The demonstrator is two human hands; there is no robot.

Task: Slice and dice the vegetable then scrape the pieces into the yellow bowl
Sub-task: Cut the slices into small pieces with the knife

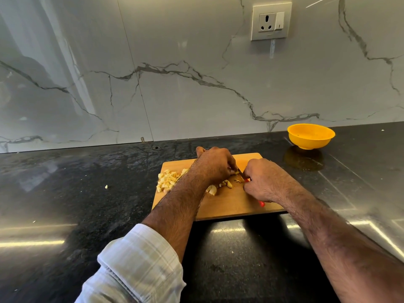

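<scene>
On a wooden cutting board (238, 204), the right hand (265, 180) grips a red-handled knife (262, 203), fingers curled round it, while the left hand (215, 166) pinches a vegetable piece (232, 172) at the blade. Diced pieces (166, 180) lie at the board's nine o'clock; the yellow bowl (310, 136) sits at two o'clock on the black counter (87, 193).

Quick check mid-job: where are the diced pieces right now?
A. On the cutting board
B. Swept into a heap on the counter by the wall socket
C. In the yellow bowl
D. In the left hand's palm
A: the diced pieces lie piled on the cutting board, while the yellow bowl stands apart on the counter, no pieces visible in it.
</scene>
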